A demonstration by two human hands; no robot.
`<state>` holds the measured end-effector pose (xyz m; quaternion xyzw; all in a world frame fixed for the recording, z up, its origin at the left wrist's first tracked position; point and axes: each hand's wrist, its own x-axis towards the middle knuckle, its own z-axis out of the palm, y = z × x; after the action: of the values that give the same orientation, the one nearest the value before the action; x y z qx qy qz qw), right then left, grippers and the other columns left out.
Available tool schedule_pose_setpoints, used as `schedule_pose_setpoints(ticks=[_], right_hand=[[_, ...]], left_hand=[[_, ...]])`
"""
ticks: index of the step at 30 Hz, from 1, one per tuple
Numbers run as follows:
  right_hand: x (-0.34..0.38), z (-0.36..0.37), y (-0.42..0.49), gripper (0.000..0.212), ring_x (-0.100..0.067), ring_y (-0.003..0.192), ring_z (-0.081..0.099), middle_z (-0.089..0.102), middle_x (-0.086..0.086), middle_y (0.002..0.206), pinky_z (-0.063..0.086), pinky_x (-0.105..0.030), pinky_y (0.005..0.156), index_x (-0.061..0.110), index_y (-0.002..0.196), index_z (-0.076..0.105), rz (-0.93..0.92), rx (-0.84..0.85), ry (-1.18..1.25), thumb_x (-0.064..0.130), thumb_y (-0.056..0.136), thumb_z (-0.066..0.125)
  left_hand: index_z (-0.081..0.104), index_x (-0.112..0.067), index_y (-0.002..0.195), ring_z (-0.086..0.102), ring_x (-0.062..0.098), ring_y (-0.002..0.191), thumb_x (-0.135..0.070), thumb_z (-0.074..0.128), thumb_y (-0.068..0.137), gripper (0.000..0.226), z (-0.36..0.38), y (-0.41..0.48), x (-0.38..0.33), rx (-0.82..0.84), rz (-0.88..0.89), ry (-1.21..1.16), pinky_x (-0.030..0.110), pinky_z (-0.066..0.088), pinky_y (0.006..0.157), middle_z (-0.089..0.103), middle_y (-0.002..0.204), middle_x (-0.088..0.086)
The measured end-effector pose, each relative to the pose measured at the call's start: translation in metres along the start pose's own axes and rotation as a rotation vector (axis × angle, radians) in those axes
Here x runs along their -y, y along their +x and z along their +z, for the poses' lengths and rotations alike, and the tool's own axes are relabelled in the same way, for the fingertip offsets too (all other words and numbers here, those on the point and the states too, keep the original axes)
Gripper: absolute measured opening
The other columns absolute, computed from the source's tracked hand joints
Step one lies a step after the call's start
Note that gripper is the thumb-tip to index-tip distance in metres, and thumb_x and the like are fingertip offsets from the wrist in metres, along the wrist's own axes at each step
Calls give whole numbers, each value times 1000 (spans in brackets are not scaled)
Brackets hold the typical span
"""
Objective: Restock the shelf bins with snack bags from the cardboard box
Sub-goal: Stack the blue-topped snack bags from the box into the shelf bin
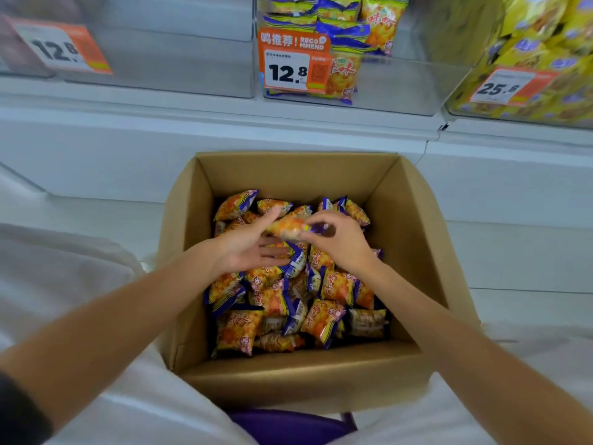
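Two hands: both reach into the open cardboard box [298, 175] and meet above the far half of its contents.
Right hand [340, 242]: thumb and fingertips pinch one end of a snack bag [285, 226], which is held just above the others.
Left hand [247, 248]: palm up, fingers stretched out flat beneath that bag, thumb raised beside its other end. I cannot tell whether it touches.
Pile of bags [333, 284]: orange-and-purple packets lie jumbled across the box floor, well below the rim.
Box position: it stands against the white shelf base [224, 162], below the bins.
Middle bin [401, 91]: clear-walled, with matching packets stacked at its left side behind an orange price tag [295, 64] reading 12.8.
Left bin [167, 59]: clear, and its blurred tag [61, 48] also reads 12.8.
Right bin [455, 101]: packed with yellow bags [529, 43], with a tag reading 25.8.
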<state>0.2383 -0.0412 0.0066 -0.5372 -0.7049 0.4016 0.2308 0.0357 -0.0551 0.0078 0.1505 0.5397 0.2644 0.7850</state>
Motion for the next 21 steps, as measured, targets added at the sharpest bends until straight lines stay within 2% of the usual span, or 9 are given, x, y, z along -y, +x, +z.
schedule_pose_setpoints(ticks=[2, 5, 7, 10, 12, 14, 16, 18, 21], right_hand=[[0, 2, 1, 28, 4, 107, 58, 65, 14, 115, 41, -7, 90, 22, 110, 73, 24, 158, 41, 32, 84, 74], [-25, -8, 9, 28, -5, 114, 57, 64, 6, 125, 43, -23, 101, 21, 119, 68, 196, 167, 123, 24, 91, 66], [-58, -13, 10, 31, -14, 118, 57, 62, -3, 129, 45, -28, 101, 13, 125, 64, 307, 180, -59, 15, 94, 61], [-105, -3, -2, 48, -22, 122, 55, 52, -8, 140, 47, -33, 97, 11, 139, 50, 528, 342, -251, 17, 93, 63], [-126, 10, -12, 67, -26, 130, 47, 45, -8, 146, 44, -39, 104, 14, 149, 34, 565, 421, -349, 21, 91, 66], [-137, 22, -18, 74, -28, 129, 47, 48, -9, 143, 45, -44, 104, 17, 152, 28, 521, 412, -467, 22, 89, 67], [-137, 26, -16, 64, -26, 125, 51, 53, -10, 139, 46, -39, 102, 13, 147, 39, 487, 374, -460, 18, 89, 67], [-125, 20, -7, 50, -23, 127, 51, 54, -10, 139, 44, -32, 104, 8, 138, 52, 496, 333, -331, 12, 90, 65], [-95, -1, 9, 40, -18, 124, 52, 55, -7, 138, 44, -30, 101, 8, 131, 59, 477, 152, -86, 10, 91, 64]], left_hand=[[56, -7, 129, 63, 25, 113, -29, 69, 87, 49, -2, 5, -1, -37, 46, -30, 36, 57, 83, 66, 122, 15], [48, -8, 134, 64, 20, 106, -9, 71, 87, 52, -9, 15, 1, -243, 106, 23, 30, 55, 79, 66, 119, 12], [48, -15, 132, 64, 20, 105, -7, 69, 87, 50, -11, 20, 4, -250, 106, 67, 34, 54, 86, 66, 115, 9], [49, -19, 132, 64, 23, 108, -5, 66, 89, 48, -11, 23, 9, -198, 89, 107, 43, 51, 95, 68, 110, 6], [46, -20, 136, 66, 22, 105, -3, 65, 90, 53, -12, 26, 12, -178, 80, 120, 42, 56, 84, 67, 115, 8], [44, -20, 139, 67, 22, 102, -4, 63, 91, 54, -13, 28, 16, -184, 71, 152, 37, 57, 71, 65, 119, 9], [45, -19, 137, 66, 22, 103, -4, 61, 93, 50, -14, 30, 18, -211, 75, 176, 36, 56, 70, 64, 121, 10], [45, -19, 135, 65, 23, 105, -5, 59, 94, 45, -16, 31, 19, -237, 87, 168, 37, 56, 72, 62, 124, 11], [42, -21, 135, 62, 26, 110, -7, 57, 96, 44, -17, 33, 17, -273, 122, 156, 42, 56, 74, 57, 130, 11]])
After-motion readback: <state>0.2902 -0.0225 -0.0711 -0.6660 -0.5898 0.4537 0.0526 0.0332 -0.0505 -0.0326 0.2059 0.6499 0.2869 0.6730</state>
